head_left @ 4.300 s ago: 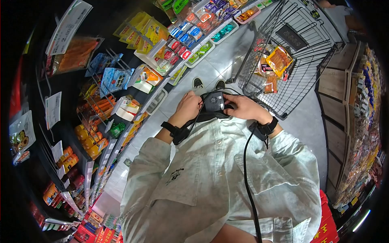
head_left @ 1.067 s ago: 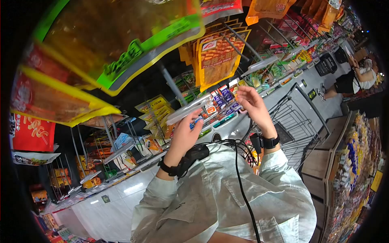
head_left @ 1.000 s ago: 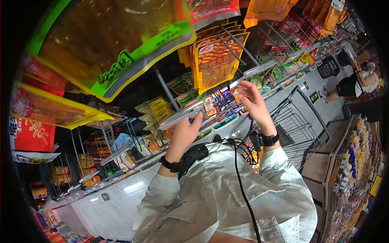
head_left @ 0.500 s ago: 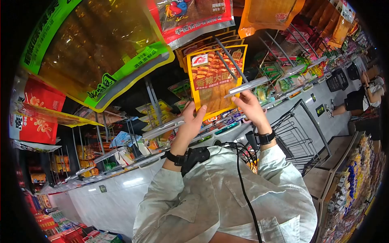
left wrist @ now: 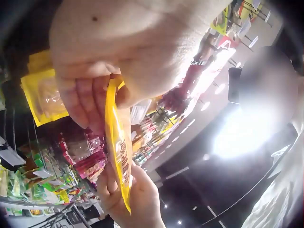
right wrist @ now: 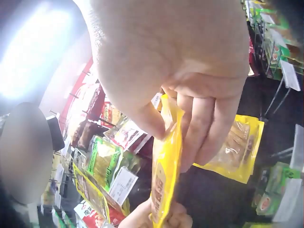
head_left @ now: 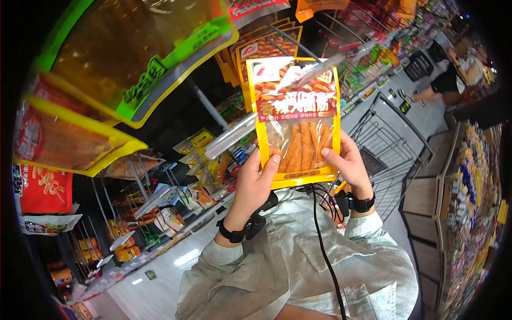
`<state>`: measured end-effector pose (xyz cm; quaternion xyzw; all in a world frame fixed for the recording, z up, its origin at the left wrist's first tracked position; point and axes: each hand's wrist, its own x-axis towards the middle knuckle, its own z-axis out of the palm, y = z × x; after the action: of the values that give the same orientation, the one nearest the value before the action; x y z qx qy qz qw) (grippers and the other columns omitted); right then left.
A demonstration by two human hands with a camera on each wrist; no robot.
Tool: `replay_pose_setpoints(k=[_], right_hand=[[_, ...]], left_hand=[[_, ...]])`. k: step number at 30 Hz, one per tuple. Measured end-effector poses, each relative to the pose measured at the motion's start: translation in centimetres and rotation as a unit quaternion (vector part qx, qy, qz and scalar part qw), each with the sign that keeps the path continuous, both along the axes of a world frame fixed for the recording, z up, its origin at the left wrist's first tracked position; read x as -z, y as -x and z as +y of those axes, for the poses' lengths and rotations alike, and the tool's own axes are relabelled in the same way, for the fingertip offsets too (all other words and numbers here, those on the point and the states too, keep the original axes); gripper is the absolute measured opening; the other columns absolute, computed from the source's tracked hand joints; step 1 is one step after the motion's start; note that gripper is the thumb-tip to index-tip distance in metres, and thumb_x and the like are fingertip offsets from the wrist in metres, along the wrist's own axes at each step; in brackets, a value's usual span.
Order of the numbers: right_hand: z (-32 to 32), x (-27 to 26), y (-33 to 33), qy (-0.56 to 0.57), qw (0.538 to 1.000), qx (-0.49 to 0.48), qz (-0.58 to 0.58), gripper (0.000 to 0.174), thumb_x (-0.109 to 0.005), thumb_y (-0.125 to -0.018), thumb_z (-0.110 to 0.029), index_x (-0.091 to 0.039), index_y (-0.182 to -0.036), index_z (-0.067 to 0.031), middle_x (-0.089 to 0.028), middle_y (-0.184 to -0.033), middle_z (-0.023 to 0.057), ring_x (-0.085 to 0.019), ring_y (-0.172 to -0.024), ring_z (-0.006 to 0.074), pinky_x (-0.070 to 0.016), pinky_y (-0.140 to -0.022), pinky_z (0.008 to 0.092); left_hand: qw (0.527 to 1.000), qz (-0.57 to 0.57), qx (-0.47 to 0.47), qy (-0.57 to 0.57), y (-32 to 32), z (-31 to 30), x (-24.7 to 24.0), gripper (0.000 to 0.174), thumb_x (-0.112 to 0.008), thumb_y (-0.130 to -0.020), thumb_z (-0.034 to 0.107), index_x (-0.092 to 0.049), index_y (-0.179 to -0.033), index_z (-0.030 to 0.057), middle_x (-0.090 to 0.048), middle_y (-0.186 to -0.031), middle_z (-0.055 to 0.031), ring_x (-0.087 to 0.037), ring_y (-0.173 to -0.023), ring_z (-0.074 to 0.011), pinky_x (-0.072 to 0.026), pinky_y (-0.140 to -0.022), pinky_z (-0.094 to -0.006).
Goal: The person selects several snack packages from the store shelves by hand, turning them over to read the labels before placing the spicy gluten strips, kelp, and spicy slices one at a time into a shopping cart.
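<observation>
A yellow-edged packet of spicy gluten strips (head_left: 305, 146) is upright in front of the person's chest, its printed front and clear window facing the head camera. The left hand (head_left: 255, 184) pinches its lower left edge, thumb on the front. At the lower right edge the right hand (head_left: 352, 168) grips it likewise, fingers behind. Edge-on, the packet (left wrist: 113, 126) runs between both hands in the left wrist view. In the right wrist view its yellow side (right wrist: 167, 161) sits between thumb and fingers. A clear label holder overlaps the packet's top in the head view.
Matching packets (head_left: 271, 45) hang on hooks just behind. A clear label holder (head_left: 232, 136) juts out near the left hand. Large green-edged packets (head_left: 165, 69) hang at upper left. A wire shopping cart (head_left: 392, 146) stands right, beside a wooden display bin (head_left: 426, 200). Another person (head_left: 453, 80) is farther off.
The hands have risen from the waist to the rack and taken hold of the front packet. It has come off its hook, toward the chest.
</observation>
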<state>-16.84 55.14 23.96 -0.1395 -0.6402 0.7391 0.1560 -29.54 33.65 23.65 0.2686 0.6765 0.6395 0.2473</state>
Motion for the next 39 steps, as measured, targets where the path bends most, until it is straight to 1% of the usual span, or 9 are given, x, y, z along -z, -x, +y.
replay_pose_setpoints(k=[6, 10, 13, 18, 31, 32, 35, 36, 39], right_hand=[[-7.5, -0.4, -4.5, -0.014, 0.998, 0.058, -0.028, 0.042, -0.066, -0.097, -0.005, -0.053, -0.136, -0.0017, -0.062, -0.111, -0.0021, -0.058, -0.099, 0.0059, -0.0499, -0.089, 0.0247], [-12.5, -0.2, -7.5, -0.021, 0.990, 0.125, -0.069, 0.039, -0.067, -0.097, -0.006, -0.054, -0.134, -0.0016, -0.063, -0.105, -0.0021, -0.060, -0.092, 0.0065, -0.0506, -0.083, 0.0237], [-15.2, 1.3, -9.9, -0.005, 0.982, 0.162, -0.100, 0.037, -0.066, -0.098, -0.007, -0.054, -0.132, -0.0020, -0.063, -0.103, -0.0021, -0.060, -0.089, 0.0066, -0.0504, -0.080, 0.0231], [-17.5, 3.1, -12.6, -0.003, 0.970, 0.192, -0.148, 0.028, -0.065, -0.099, -0.009, -0.057, -0.124, -0.0031, -0.062, -0.097, -0.0019, -0.060, -0.086, 0.0076, -0.0496, -0.079, 0.0240], [-12.3, 8.2, -19.5, 0.032, 0.934, 0.331, -0.131, 0.034, -0.065, -0.099, -0.009, -0.055, -0.130, -0.0011, -0.066, -0.114, 0.0032, -0.062, -0.102, 0.0110, -0.0508, -0.089, 0.0267], [-11.8, 8.9, -20.9, 0.034, 0.926, 0.352, -0.129, 0.034, -0.065, -0.099, -0.008, -0.055, -0.131, -0.0011, -0.066, -0.116, 0.0035, -0.062, -0.104, 0.0110, -0.0505, -0.090, 0.0268], [-10.8, 8.5, -23.1, 0.031, 0.911, 0.399, -0.096, 0.037, -0.063, -0.100, -0.007, -0.052, -0.135, -0.0025, -0.064, -0.120, 0.0048, -0.061, -0.108, 0.0115, -0.0487, -0.094, 0.0264], [-10.6, 8.8, -24.4, 0.027, 0.904, 0.412, -0.108, 0.039, -0.063, -0.100, -0.007, -0.050, -0.137, -0.0032, -0.064, -0.121, 0.0052, -0.061, -0.109, 0.0121, -0.0486, -0.095, 0.0267], [-10.5, 8.6, -27.2, 0.037, 0.873, 0.468, -0.131, 0.047, -0.064, -0.099, -0.009, -0.046, -0.142, -0.0043, -0.062, -0.129, 0.0083, -0.060, -0.113, 0.0151, -0.0484, -0.097, 0.0292]], left_hand=[[0.994, 0.043, 0.090, 0.046, -1.0, -5.6, -1.2, 0.024, -0.060, -0.101, 0.020, -0.061, -0.116, 0.0001, -0.070, -0.100, -0.0141, -0.068, -0.091, -0.0245, -0.0526, -0.083, -0.0369], [0.990, -0.002, 0.136, 0.026, -2.5, -8.7, 1.5, 0.024, -0.060, -0.101, 0.019, -0.062, -0.114, -0.0003, -0.071, -0.101, -0.0143, -0.068, -0.092, -0.0248, -0.0521, -0.084, -0.0370], [0.985, 0.005, 0.165, 0.045, -3.9, -10.2, 2.5, 0.016, -0.059, -0.102, 0.012, -0.062, -0.111, -0.0008, -0.065, -0.098, -0.0041, -0.060, -0.090, -0.0107, -0.0493, -0.082, -0.0279], [0.976, -0.044, 0.208, 0.050, -5.5, -10.9, 4.9, 0.016, -0.060, -0.101, 0.011, -0.063, -0.111, -0.0011, -0.066, -0.098, -0.0047, -0.061, -0.090, -0.0114, -0.0501, -0.083, -0.0289], [0.929, 0.029, 0.335, 0.156, -9.3, -1.8, 6.3, 0.032, -0.066, -0.098, 0.012, -0.056, -0.125, -0.0005, -0.067, -0.102, -0.0084, -0.066, -0.095, -0.0161, -0.0546, -0.084, -0.0320], [0.930, 0.024, 0.344, 0.125, -10.0, -0.9, 6.8, 0.047, -0.067, -0.095, 0.019, -0.051, -0.133, -0.0023, -0.070, -0.106, -0.0166, -0.069, -0.094, -0.0325, -0.0536, -0.084, -0.0417], [0.911, 0.008, 0.398, 0.108, -12.3, 1.4, 5.3, 0.060, -0.065, -0.097, 0.011, -0.040, -0.151, 0.0029, -0.070, -0.119, -0.0157, -0.069, -0.106, -0.0233, -0.0531, -0.094, -0.0350], [0.899, -0.026, 0.432, 0.065, -12.9, 2.0, 5.1, 0.073, -0.065, -0.097, 0.010, -0.028, -0.160, 0.0055, -0.068, -0.127, -0.0192, -0.067, -0.115, -0.0265, -0.0504, -0.100, -0.0361], [0.870, 0.020, 0.491, 0.045, -14.2, 3.1, 4.9, 0.077, -0.065, -0.096, 0.009, -0.025, -0.161, 0.0065, -0.067, -0.128, -0.0196, -0.065, -0.119, -0.0272, -0.0486, -0.104, -0.0372]])
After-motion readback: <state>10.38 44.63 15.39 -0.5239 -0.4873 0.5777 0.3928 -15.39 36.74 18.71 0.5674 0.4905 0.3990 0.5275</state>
